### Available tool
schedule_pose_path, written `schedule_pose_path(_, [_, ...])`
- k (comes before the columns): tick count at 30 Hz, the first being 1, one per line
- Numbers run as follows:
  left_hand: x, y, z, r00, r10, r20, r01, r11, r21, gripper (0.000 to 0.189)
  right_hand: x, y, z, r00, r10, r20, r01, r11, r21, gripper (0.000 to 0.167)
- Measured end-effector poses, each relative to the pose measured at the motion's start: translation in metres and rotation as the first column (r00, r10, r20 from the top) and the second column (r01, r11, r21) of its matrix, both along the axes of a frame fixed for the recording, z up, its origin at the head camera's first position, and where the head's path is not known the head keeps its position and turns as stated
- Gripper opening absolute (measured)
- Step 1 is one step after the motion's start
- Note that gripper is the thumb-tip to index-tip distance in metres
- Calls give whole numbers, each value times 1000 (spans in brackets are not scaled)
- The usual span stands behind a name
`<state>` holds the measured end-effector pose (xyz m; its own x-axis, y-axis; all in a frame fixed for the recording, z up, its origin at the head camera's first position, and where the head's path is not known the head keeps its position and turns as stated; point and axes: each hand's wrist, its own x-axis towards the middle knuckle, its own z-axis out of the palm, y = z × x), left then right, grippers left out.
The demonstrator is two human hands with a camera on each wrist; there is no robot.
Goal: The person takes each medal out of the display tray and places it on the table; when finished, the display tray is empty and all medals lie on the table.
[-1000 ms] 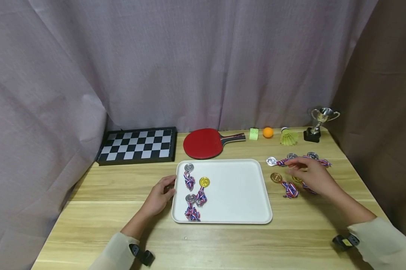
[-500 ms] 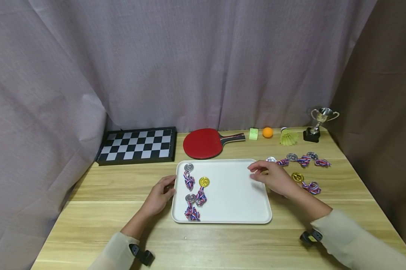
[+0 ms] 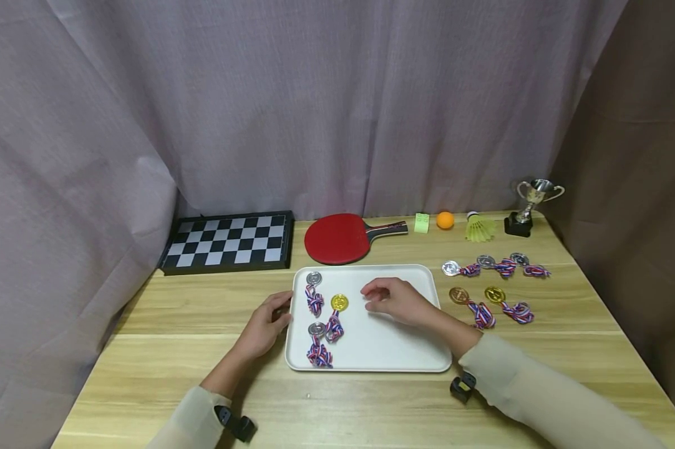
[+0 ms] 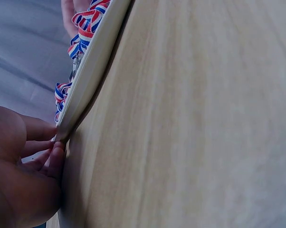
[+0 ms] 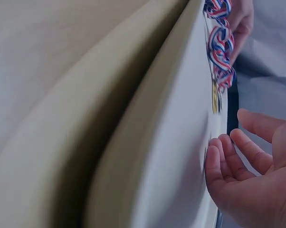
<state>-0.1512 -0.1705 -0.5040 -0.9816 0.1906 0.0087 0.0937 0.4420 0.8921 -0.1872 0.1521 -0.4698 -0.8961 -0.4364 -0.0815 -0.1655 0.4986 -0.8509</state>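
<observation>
The right hand (image 3: pixel 402 302) has swept leftward in half a second, from the right end of the white tray (image 3: pixel 393 352) to over its middle, just right of centre in the head view's lower half. Its fingers are loosely bent, thumb apart, holding nothing. The bronze medal (image 3: pixel 459 295), covered by it then, now shows at lower right. The left hand (image 3: pixel 263 327) has stayed left of centre, fingertips touching the tray's rim; whether they pinch it I can't tell. On the tray, the upper silver medal (image 3: pixel 314 279), lower silver medal (image 3: pixel 316 328) and gold medal (image 3: pixel 339 303) lie unmoved, near the lower centre.
</observation>
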Motion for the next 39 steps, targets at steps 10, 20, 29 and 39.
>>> schedule_pose_path(10, [1, 2, 2, 1000, 1, 0, -1, 1000, -5, 49, -14, -39, -8, 996, 80, -25, -79, 996, 39, 34])
schedule_pose_path(20, [0, 1, 1, 1000, 0, 3, 0, 1000, 6, 49, -23, -52, -8, 985, 171, -29, -167, 979, 119, 47])
schedule_pose_path(29, [0, 1, 2, 1000, 4, 10, -4, 1000, 10, 49, -18, -59, -5, 971, 206, -118, -172, 953, 249, 27])
schedule_pose_path(39, [0, 1, 0, 1000, 1, 5, -1, 1000, 0, 49, -21, -55, -9, 982, 175, -71, -159, 969, 187, 26])
